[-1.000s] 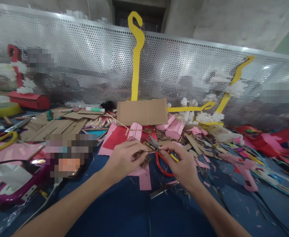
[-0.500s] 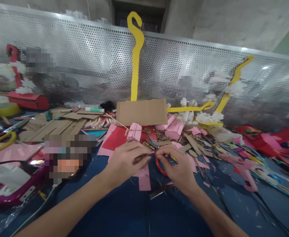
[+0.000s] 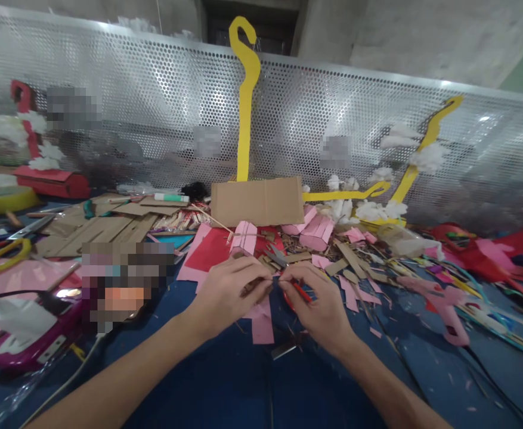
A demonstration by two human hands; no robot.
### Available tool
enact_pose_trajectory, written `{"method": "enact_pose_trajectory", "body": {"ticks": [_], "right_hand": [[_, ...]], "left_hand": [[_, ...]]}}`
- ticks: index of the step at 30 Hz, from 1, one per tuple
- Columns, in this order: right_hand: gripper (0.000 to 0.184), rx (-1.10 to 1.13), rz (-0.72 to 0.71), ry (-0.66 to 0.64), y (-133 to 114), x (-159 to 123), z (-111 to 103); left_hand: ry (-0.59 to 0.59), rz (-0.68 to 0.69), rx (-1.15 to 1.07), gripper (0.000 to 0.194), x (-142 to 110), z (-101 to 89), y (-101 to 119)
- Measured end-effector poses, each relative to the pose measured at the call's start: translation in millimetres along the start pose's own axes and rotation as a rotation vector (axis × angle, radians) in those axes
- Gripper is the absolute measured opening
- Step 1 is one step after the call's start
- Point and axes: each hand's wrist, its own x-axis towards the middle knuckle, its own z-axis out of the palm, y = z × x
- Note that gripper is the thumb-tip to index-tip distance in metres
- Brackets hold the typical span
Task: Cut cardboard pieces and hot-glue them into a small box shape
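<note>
My left hand [image 3: 228, 289] is closed in a pinch, its fingertips round something small and brownish, mostly hidden. Close on its right, my right hand [image 3: 317, 301] also pinches, thumb against fingers; whatever lies between them is too small to name. The fingertips of both hands nearly meet. Behind my right hand are scissors [image 3: 278, 256] with red handles, partly covered by it. Pink paper [image 3: 262, 325] lies under my left hand. Beyond the hands, a pink folded paper piece [image 3: 244, 237] rests near red paper [image 3: 207, 253].
A cardboard box [image 3: 256, 202] with a tall yellow hook [image 3: 244, 119] stands ahead, before a perforated metal panel [image 3: 163, 101]. At right lies a pink glue gun [image 3: 444, 310] with a cord. Cardboard pieces [image 3: 95, 235] and yellow-handled scissors [image 3: 15, 256] are at left.
My right hand has shifted slightly left and its fingers have changed position. The dark bit seen between the fingertips earlier is now hardly visible. My left hand stays nearly in place.
</note>
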Motion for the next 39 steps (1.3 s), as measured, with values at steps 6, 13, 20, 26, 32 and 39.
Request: {"method": "enact_pose_trajectory", "body": {"ticks": [6,13,20,26,32,39], "right_hand": [[0.013,0.004,0.035,0.06,1.5,2.2,-3.1],[0.005,0.087,-0.011,-0.062,7.3,0.0,2.0],[0.009,0.035,-0.003,-0.042,5.7,1.0,-0.2],[0.006,0.048,-0.017,-0.038,6.2,0.7,-0.5],[0.008,0.046,-0.07,-0.035,8.9,-3.0,2.9],[0.007,0.042,-0.072,-0.015,9.0,-3.3,2.9]], "left_hand": [[0.023,-0.067,-0.063,0.009,-0.9,-0.9,-3.3],[0.004,0.016,-0.044,0.013,-1.2,0.9,-2.0],[0.008,-0.068,-0.11,0.006,0.4,0.8,0.8],[0.027,-0.095,-0.153,0.011,-1.5,-1.2,-0.3],[0.014,-0.062,-0.167,0.013,-3.8,1.3,0.0],[0.016,-0.123,-0.212,0.014,-1.4,-0.3,3.4]]}}
